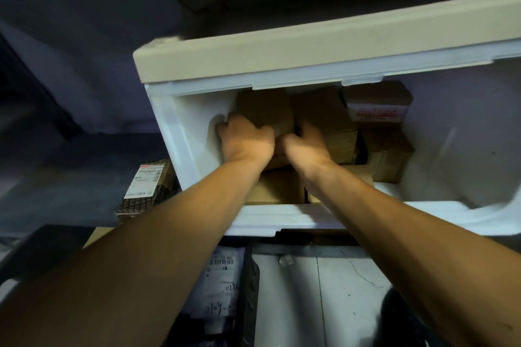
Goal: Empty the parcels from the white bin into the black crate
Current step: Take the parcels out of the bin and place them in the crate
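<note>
A brown cardboard parcel (265, 110) is seen lying at the far left corner inside the white bin (282, 222), and it is flanked by both hands. The left hand (248, 141) is placed on the parcel's left side, against the bin's left inner wall; its fingers (225, 127) are curled down over the near left edge of the box. The right hand (307, 141) is set on the parcel's right side, in the gap between it and a second brown box (324, 113) just beside it. The right fingers are hidden between the two boxes, so it cannot be told whether they are spread or pressed together. The two thumbs are brought close together over the parcel's near face.

More cardboard parcels (389, 155) are stacked to the right within the bin, one of them with a white and red label (377, 114). Two further boxes (276, 189) are seen beneath the forearms at the near wall.

Below the bin's near rim, part of the black crate (251, 290) is shown, with grey mailer bags (222, 284) bearing barcodes lying inside. To the left of the bin, a dark patterned package (149, 186) with a white shipping label is seen leaning.
</note>
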`<state>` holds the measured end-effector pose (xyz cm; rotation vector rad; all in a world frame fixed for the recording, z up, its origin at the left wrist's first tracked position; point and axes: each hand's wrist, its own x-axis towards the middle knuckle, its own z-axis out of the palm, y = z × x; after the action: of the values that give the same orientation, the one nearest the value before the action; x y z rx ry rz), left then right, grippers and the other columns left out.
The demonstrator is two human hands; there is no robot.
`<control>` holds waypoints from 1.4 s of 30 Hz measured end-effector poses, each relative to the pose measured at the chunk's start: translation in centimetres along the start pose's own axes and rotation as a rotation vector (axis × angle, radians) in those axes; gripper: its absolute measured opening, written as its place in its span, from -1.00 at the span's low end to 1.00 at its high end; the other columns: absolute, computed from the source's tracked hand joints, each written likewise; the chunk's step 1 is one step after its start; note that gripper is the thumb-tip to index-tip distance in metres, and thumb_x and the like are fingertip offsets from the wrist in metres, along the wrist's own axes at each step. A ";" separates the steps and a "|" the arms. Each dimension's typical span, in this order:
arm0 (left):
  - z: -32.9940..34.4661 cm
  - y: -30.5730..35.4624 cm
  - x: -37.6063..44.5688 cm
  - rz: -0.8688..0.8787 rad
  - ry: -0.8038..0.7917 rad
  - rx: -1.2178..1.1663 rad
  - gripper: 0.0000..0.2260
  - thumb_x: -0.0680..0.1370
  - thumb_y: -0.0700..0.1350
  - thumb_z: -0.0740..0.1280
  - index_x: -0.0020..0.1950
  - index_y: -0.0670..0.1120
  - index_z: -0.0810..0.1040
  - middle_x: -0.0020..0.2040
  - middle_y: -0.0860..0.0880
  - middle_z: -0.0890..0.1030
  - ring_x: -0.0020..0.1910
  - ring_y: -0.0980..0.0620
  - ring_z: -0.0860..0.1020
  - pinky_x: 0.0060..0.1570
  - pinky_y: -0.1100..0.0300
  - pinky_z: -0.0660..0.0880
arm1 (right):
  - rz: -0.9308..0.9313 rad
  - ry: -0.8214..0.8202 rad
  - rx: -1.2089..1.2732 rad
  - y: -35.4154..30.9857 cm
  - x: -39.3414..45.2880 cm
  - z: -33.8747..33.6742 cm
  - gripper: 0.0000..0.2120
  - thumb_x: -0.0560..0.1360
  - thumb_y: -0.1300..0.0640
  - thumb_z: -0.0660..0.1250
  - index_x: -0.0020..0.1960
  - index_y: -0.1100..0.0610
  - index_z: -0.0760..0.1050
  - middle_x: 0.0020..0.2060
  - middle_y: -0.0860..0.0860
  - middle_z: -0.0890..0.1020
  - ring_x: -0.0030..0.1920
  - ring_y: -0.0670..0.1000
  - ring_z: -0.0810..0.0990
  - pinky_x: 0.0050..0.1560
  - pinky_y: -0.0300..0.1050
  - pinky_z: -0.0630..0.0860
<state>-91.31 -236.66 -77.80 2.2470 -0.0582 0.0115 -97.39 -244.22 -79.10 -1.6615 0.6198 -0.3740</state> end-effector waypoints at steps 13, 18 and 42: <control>-3.9 0.3 -7.1 -0.113 0.078 -0.285 -0.52 0.59 0.05 0.33 0.45 -0.10 0.35 0.38 -0.13 0.41 0.25 -0.19 0.50 0.19 -0.11 0.54 | 0.106 -0.042 0.110 -2.4 -7.2 -3.4 -0.63 0.52 -0.07 0.36 0.26 0.01 0.42 0.11 0.09 0.56 0.08 0.12 0.57 0.12 0.20 0.62; -6.6 0.2 -9.6 -0.138 0.038 -0.380 -0.50 0.52 0.03 0.40 0.41 -0.05 0.39 0.26 -0.13 0.49 0.12 -0.19 0.57 0.07 -0.14 0.61 | 0.101 -0.080 0.100 -3.6 -10.6 -4.7 -0.75 0.58 -0.04 0.34 0.19 0.04 0.41 0.03 0.03 0.50 -0.01 0.01 0.50 -0.15 -0.07 0.52; -14.4 -2.7 -16.7 -0.217 -0.254 -0.857 -0.85 0.47 0.13 0.46 -0.16 0.10 0.58 -0.03 -0.11 0.64 -0.09 -0.13 0.59 -0.23 0.04 0.53 | 0.125 -0.166 0.394 -5.1 -20.9 -3.6 -0.80 0.57 0.02 0.36 0.09 0.12 0.45 -0.18 0.04 0.55 -0.16 0.04 0.53 -0.28 -0.09 0.44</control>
<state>-107.74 -223.11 -71.40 1.3771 0.0403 -0.3511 -115.25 -234.36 -71.44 -1.2559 0.4870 -0.2450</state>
